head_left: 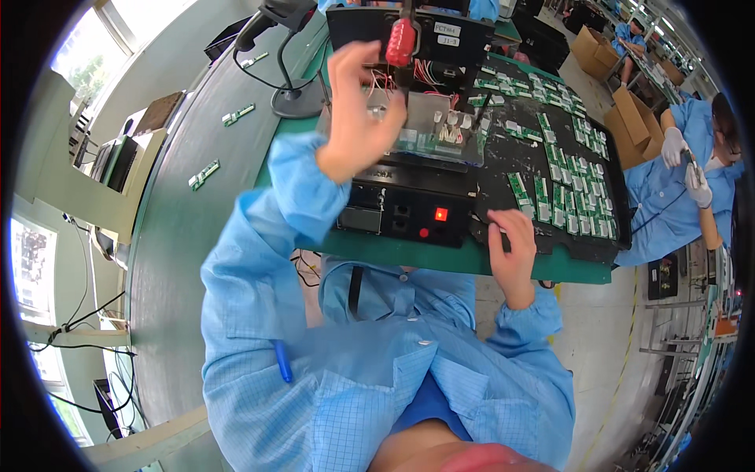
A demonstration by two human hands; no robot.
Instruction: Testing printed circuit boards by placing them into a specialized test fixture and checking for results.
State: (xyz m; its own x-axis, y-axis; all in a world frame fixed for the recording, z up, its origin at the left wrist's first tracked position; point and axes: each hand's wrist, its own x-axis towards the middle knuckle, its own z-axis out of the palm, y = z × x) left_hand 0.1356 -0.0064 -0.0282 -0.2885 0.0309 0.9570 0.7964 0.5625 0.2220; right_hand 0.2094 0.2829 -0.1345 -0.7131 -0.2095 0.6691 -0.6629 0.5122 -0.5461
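Observation:
My left hand (358, 110) is raised over a test fixture with a clear plastic plate (440, 138). Its fingers are spread, slightly blurred, and nothing shows in them. A red-handled lever (401, 41) stands just right of the fingertips. My right hand (511, 244) rests with its fingertips on the near edge of a black tray (582, 248). The tray holds several small green circuit boards (562, 197) in rows. The nearest board lies just beyond my right fingers. Both sleeves are light blue.
A black control box (409, 212) with a lit red button sits under the fixture on a green mat (393, 256). A gooseneck stand (295, 98) and loose green boards (204, 173) are on the grey table at left. A gloved co-worker (692, 173) and cardboard boxes (629, 118) are at right.

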